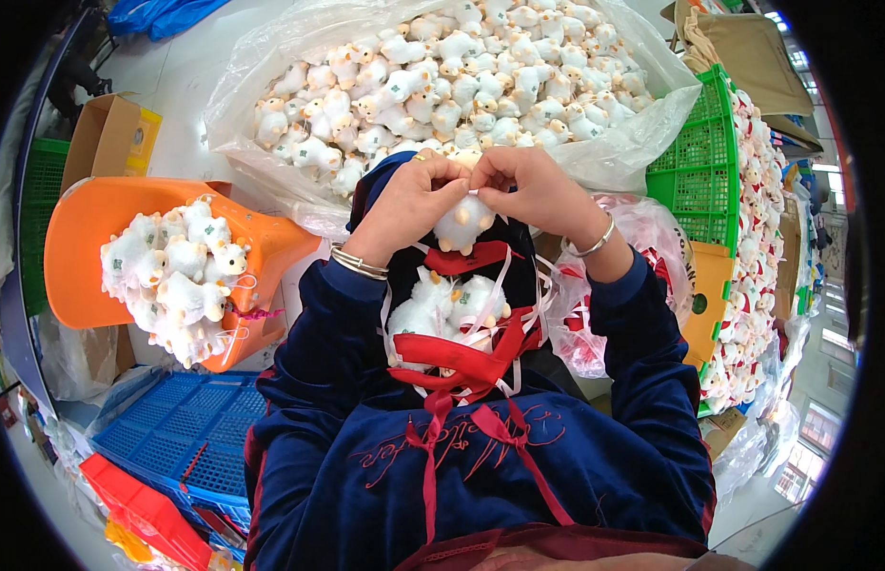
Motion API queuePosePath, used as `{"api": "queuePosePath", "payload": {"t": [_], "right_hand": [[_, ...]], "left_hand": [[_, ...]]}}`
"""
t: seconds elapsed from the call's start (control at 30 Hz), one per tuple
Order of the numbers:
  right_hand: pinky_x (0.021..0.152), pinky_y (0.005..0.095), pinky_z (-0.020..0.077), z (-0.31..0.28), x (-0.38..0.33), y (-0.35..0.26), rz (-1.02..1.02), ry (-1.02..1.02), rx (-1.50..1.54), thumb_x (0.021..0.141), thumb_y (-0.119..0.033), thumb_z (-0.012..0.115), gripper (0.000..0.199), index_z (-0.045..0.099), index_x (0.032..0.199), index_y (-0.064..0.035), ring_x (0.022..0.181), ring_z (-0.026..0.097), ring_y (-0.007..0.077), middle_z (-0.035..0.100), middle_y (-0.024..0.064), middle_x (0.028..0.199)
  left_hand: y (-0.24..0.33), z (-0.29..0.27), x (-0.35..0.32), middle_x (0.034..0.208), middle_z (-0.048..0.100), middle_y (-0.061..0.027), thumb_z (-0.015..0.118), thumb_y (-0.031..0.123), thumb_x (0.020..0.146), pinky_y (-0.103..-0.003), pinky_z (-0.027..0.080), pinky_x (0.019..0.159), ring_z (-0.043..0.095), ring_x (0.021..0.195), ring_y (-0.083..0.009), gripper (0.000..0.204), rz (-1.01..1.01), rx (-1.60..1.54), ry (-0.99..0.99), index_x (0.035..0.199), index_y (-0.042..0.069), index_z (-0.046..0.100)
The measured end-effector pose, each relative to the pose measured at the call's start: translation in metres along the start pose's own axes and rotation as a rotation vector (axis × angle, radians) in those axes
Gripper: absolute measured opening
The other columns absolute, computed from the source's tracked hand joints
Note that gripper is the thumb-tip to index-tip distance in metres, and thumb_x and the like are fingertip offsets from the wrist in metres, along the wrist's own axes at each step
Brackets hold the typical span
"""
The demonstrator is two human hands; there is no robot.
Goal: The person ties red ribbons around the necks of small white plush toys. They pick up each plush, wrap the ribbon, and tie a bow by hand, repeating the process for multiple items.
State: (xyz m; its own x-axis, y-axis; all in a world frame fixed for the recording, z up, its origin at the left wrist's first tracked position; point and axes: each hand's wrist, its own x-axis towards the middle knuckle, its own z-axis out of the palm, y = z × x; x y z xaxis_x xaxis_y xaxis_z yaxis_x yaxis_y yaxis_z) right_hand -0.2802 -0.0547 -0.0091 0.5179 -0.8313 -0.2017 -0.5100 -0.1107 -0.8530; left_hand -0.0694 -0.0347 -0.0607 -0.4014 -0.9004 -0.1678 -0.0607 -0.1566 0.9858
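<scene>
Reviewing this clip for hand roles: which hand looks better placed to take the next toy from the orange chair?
Probably the left hand. The orange chair with its heap of white plush toys lies on the person's left. Both hands now pinch one plush toy; the right hand would have to cross over.

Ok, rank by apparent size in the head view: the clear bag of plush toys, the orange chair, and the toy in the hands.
1. clear bag of plush toys
2. orange chair, though nearness may skew this
3. plush toy held by both hands

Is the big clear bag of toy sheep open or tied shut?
Open: the clear plastic bag gapes wide, its rim spread around heaped white plush sheep.
</scene>
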Motion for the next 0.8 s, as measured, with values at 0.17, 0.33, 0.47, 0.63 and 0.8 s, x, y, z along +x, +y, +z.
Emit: {"api": "queuePosePath", "payload": {"t": [0.17, 0.33, 0.47, 0.63, 0.8], "right_hand": [[0.063, 0.0264, 0.0516, -0.01, 0.003, 0.003, 0.093, -0.077, 0.151, 0.088, -0.009, 0.073, 0.01, 0.073, 0.094, -0.0007, 0.067, 0.06, 0.0086, 0.071, 0.0044, 0.076], [0.063, 0.0261, 0.0515, -0.005, 0.002, 0.004, 0.012, -0.029, 0.061, 0.088, -0.01, 0.073, 0.011, 0.072, 0.094, 0.0002, 0.067, 0.06, 0.0089, 0.07, 0.0045, 0.075], [0.063, 0.0287, 0.0522, -0.005, 0.001, 0.004, -0.076, -0.016, -0.057, 0.088, -0.01, 0.073, 0.011, 0.071, 0.092, 0.0005, 0.066, 0.063, 0.0144, 0.07, 0.0086, 0.075], [0.062, 0.0343, 0.0524, -0.01, 0.003, -0.003, -0.161, -0.032, -0.204, 0.088, -0.01, 0.073, 0.011, 0.069, 0.09, -0.0004, 0.066, 0.066, 0.0253, 0.069, 0.0129, 0.075], [0.065, 0.0379, 0.0523, -0.007, 0.005, 0.003, -0.303, 0.038, -0.29, 0.087, -0.011, 0.074, 0.01, 0.067, 0.089, -0.0027, 0.073, 0.066, 0.0309, 0.068, 0.0128, 0.079]], "left_hand": [[0.003, 0.0, 0.0, 0.098, 0.064, -0.0035, 0.07, 0.023, 0.097, -0.027, 0.051, 0.079, 0.063, 0.088, -0.0101, 0.027, -0.003, 0.032, -0.002, 0.105, -0.002, 0.074], [0.009, 0.001, 0.0, 0.097, 0.064, -0.0038, 0.069, 0.022, 0.097, -0.027, 0.051, 0.079, 0.064, 0.089, -0.0107, 0.026, -0.025, 0.0, -0.017, 0.104, -0.003, 0.074], [0.007, 0.001, 0.001, 0.097, 0.065, -0.0038, 0.069, 0.022, 0.097, -0.027, 0.051, 0.08, 0.064, 0.089, -0.0107, 0.026, -0.021, 0.001, -0.018, 0.104, -0.002, 0.074], [0.006, 0.0, 0.002, 0.097, 0.065, -0.0039, 0.069, 0.023, 0.097, -0.027, 0.051, 0.08, 0.064, 0.089, -0.0108, 0.026, -0.014, 0.032, -0.021, 0.105, -0.002, 0.074], [0.007, -0.001, 0.003, 0.099, 0.066, -0.0045, 0.07, 0.025, 0.098, -0.027, 0.051, 0.08, 0.064, 0.089, -0.0108, 0.028, 0.024, 0.056, -0.007, 0.105, -0.002, 0.074]]}}
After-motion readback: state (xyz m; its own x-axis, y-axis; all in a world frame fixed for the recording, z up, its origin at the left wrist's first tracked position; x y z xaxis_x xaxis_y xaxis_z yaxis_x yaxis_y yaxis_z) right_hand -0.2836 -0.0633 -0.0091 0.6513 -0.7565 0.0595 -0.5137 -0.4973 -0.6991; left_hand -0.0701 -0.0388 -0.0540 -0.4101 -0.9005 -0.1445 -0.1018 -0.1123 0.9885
